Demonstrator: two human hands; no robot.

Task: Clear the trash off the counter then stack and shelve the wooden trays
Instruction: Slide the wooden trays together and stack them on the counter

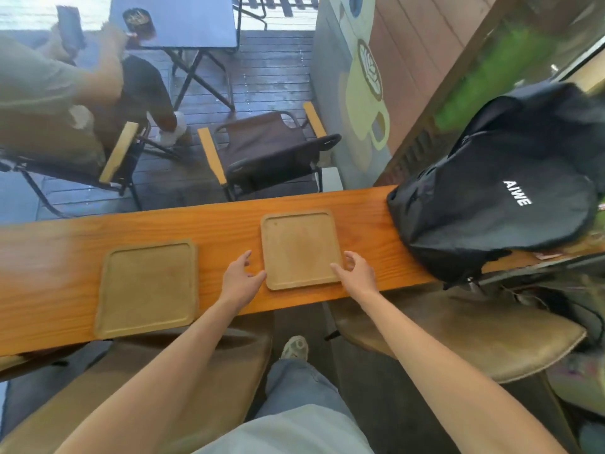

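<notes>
Long wooden counter (229, 224) runs left-right across the view; its near edge sits just above two brown stool seats, far edge drops off to a deck w/ folding chairs.

Two square wooden trays lie flat on it, well apart, bare counter strip btwn them. Left tray (147, 286) is toward the near edge, its near-left corner about at the counter lip; open wood to its left. Right tray (299, 249) sits mid-counter, slightly rotated, w/ room on the far side and a narrow band of counter on the near side.

Black backpack (497, 191) takes up the right end of the counter, near the right tray but not touching; gap btwn them is bare wood. That's the tightest side.

Left hand (240, 278) is at the right tray's near-left corner, fingers spread, thumb tip touching or just beside the rim – can't tell if it's gripping. Right hand (355, 268) is at the tray's right edge, fingers curled loosely and parted, index tip over the near-right rim. Neither hand is closed on the tray; tray is flat on the counter.
</notes>
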